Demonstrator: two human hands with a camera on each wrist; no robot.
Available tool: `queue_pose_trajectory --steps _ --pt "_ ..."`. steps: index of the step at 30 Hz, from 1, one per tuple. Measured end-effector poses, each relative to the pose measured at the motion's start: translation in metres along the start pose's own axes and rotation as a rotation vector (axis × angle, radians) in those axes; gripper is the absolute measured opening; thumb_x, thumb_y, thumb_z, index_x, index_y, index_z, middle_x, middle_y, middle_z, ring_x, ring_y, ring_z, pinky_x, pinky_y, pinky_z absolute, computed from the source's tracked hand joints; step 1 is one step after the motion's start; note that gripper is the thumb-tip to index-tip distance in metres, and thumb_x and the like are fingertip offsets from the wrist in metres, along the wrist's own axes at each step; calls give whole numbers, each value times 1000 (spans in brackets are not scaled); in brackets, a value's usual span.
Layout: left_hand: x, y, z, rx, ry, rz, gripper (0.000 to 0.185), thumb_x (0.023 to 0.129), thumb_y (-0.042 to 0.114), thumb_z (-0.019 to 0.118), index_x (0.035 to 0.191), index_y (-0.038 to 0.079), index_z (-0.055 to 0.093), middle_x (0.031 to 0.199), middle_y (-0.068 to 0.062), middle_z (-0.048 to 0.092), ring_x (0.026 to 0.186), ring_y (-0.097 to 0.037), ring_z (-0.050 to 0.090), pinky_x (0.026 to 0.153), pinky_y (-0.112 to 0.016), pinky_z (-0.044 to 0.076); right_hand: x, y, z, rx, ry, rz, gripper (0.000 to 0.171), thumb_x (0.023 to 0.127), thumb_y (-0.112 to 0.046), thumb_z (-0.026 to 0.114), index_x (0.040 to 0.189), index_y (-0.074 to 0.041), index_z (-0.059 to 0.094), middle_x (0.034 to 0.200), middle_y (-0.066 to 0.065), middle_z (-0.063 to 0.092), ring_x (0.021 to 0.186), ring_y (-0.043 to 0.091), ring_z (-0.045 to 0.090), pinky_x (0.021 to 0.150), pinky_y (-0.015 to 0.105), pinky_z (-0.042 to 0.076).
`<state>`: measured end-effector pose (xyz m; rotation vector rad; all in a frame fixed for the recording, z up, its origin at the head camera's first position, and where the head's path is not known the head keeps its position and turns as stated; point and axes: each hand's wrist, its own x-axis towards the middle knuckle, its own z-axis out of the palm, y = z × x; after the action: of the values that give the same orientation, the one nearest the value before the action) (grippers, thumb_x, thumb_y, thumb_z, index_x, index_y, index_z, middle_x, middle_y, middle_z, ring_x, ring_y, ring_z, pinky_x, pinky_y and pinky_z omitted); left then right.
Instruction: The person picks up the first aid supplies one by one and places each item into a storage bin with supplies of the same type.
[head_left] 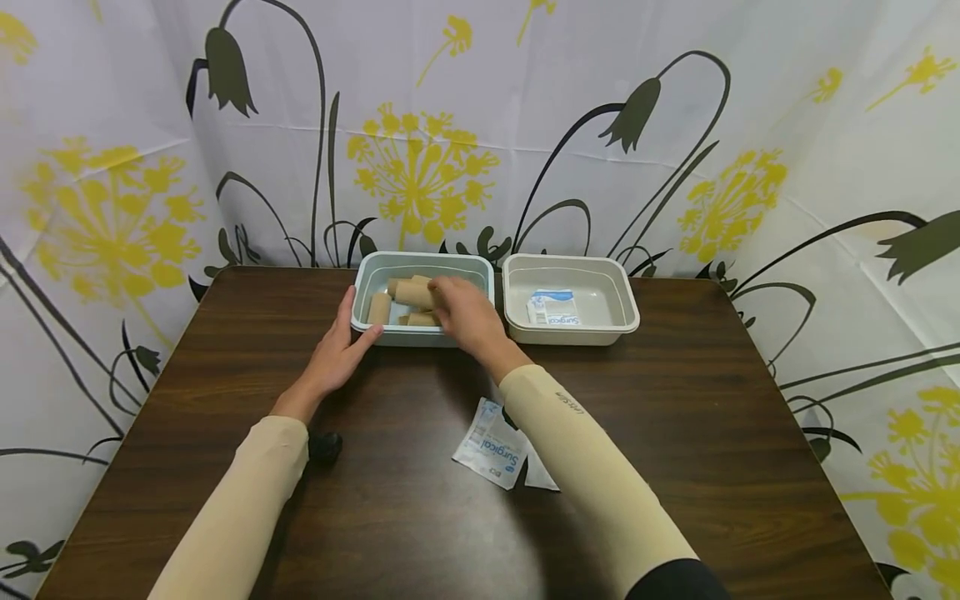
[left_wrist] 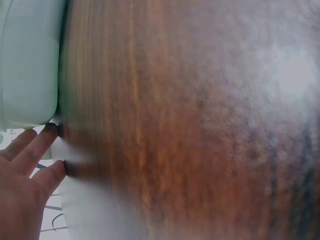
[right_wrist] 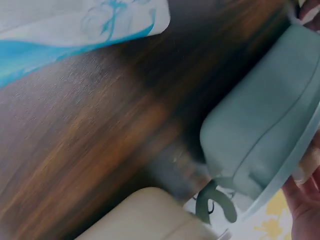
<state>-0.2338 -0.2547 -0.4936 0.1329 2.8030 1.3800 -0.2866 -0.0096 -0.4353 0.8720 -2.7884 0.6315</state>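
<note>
My left hand (head_left: 335,354) steadies the front left corner of a pale blue-green bin (head_left: 412,337), thumb at the front rim and extended fingers along the left side. The left wrist view shows its fingertips right at the bin's outer wall. Inside the bin lie several tan bandage rolls (head_left: 379,309), some stacked on others. My right hand (head_left: 468,321) reaches in over the front right rim, its curled fingers at the right end of an upper bandage roll (head_left: 412,292), which it grips. The hand hides part of the rolls.
To the right stands a beige bin (head_left: 570,335) with white and blue surgical packets (head_left: 553,307) in it. More surgical packets (head_left: 491,444) lie on the brown table (head_left: 390,533), partly under my right forearm. A small black object (head_left: 325,448) sits by my left wrist. A flowered curtain (head_left: 480,125) hangs behind.
</note>
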Motion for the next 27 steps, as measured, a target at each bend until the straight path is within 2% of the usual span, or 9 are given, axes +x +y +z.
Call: queue_pose_trajectory --steps 4,8,14,18,21,24,27 --pt "0 0 -1 -3 1 2 82 100 52 47 156 36 -11 164 -10 3 145 -43 14 107 -69 15 4 -3 9 20 20 -74 35 95 -11 64 130 -10 62 130 7 59 118 24 57 101 34 42" --pt "0 1 -1 -3 0 5 83 100 52 47 156 35 -11 164 -10 3 145 -43 14 108 -68 15 3 1 14 83 -15 -73 37 99 -8 54 136 -8 59 141 10 50 126 28 51 106 35 38" --pt "-1 2 -2 -3 -4 -4 82 101 50 47 156 35 -11 164 -10 3 145 -43 14 108 -68 15 4 4 16 191 -34 -85 47 94 3 50 141 1 51 150 20 37 135 32 40 111 37 31" --pt "0 2 -3 -7 -4 -6 81 102 45 48 156 36 -11 164 -11 4 145 -43 15 107 -69 15 6 0 12 272 -72 -68 54 92 3 49 145 4 42 155 22 28 141 34 30 114 37 25" --pt "1 2 -3 -7 -4 -12 82 101 44 49 156 36 -11 164 -11 4 145 -43 15 108 -68 15 6 -3 10 166 -138 -75 53 96 -1 47 147 5 38 156 23 26 145 37 23 116 37 20" --pt "2 2 -3 -5 2 -16 82 101 45 49 157 35 -10 164 -11 5 145 -43 16 108 -68 16 7 -4 11 -77 -141 -116 47 100 -10 44 146 0 43 152 24 31 140 38 31 111 39 31" --pt "3 3 -2 -4 2 -11 82 101 46 50 157 35 -10 164 -12 6 144 -43 17 108 -68 16 7 -4 13 -255 -85 -120 41 100 -16 42 138 -8 52 136 18 42 118 34 45 93 40 45"
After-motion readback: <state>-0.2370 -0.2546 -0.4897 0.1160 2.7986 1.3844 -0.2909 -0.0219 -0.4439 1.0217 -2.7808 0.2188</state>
